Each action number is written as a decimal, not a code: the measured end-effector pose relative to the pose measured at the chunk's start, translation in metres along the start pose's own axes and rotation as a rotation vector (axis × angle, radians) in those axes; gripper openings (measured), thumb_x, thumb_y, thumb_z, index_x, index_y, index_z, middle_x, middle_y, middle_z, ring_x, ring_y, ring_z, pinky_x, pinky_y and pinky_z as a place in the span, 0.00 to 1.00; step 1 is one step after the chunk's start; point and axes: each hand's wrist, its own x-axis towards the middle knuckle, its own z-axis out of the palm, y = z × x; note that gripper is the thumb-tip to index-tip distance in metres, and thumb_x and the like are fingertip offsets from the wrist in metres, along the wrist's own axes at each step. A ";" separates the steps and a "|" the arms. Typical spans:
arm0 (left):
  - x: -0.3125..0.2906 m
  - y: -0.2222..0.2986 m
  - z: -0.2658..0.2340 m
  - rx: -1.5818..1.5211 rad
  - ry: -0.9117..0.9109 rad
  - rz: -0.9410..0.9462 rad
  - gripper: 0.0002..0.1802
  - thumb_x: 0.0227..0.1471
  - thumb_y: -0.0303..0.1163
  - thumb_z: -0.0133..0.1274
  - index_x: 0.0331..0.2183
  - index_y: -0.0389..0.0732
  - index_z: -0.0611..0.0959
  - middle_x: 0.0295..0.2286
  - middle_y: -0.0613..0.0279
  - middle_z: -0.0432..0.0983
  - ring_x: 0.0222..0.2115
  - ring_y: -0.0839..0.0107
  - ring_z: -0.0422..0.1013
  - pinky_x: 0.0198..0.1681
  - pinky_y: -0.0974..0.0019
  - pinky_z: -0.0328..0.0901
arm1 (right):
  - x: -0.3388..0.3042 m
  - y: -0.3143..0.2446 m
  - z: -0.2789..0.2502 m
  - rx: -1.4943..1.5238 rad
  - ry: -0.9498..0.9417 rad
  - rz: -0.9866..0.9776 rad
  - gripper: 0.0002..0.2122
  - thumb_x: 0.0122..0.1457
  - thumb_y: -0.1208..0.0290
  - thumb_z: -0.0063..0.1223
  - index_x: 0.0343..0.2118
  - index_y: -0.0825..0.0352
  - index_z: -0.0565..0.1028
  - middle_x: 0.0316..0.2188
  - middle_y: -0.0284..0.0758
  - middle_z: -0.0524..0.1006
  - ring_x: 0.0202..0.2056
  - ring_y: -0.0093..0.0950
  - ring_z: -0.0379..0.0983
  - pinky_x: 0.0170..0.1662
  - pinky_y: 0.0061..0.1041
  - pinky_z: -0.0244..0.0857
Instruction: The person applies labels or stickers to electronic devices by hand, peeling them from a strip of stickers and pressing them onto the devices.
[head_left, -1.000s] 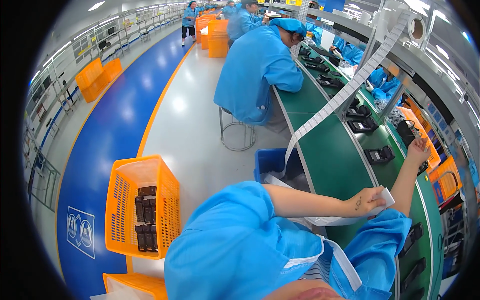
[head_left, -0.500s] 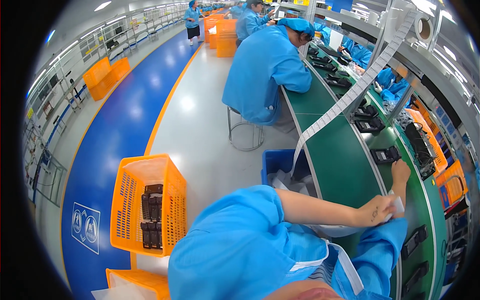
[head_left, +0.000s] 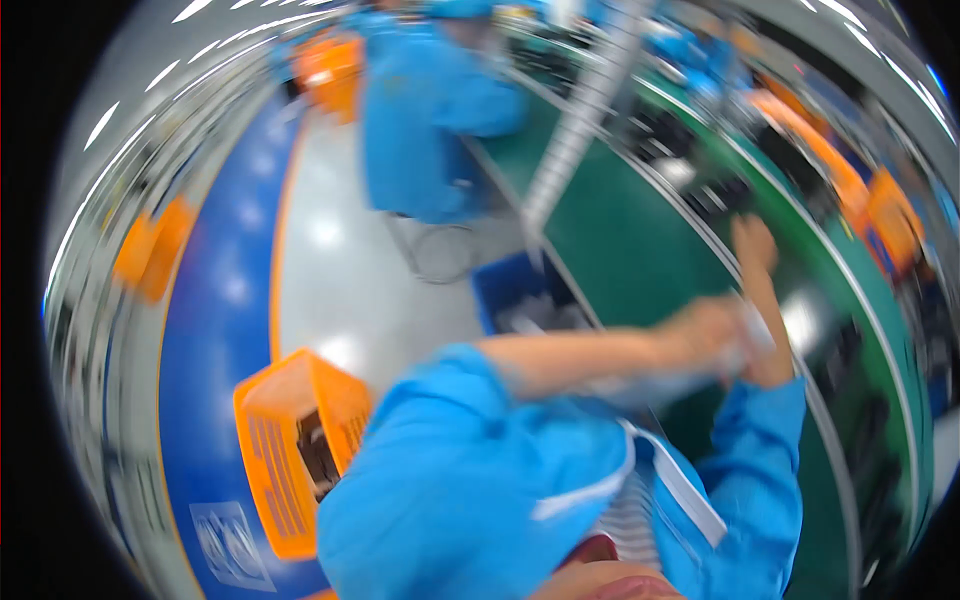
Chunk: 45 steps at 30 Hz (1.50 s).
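Note:
The whole picture is smeared by motion. My left hand (head_left: 708,332) crosses in front of my right forearm, its fingers closed on a white strip (head_left: 758,328). More of the strip hangs blurred below my left forearm. My right hand (head_left: 755,245) reaches far over the green work surface (head_left: 625,225), at the near edge of a black handheld device (head_left: 716,198). Blur hides whether its fingers grip the device or only touch it.
A printed white label strip (head_left: 585,115) slopes down into a blue bin (head_left: 500,285). More black devices (head_left: 650,135) line the bench. An orange crate (head_left: 275,470) with dark items stands on the floor at left. A co-worker in blue (head_left: 420,120) sits farther along.
The view has swung, so the bench and co-worker appear farther left and higher. My left hand still holds the white strip; my right hand stays beside the black device.

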 end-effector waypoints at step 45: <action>0.189 -0.166 0.007 -0.202 -0.427 -0.729 0.09 0.45 0.32 0.48 0.28 0.36 0.74 0.26 0.59 0.72 0.27 0.75 0.68 0.32 0.72 0.62 | -0.041 0.189 -0.116 1.154 -0.365 0.434 0.09 0.49 0.70 0.49 0.32 0.69 0.69 0.27 0.29 0.70 0.30 0.16 0.64 0.31 0.14 0.58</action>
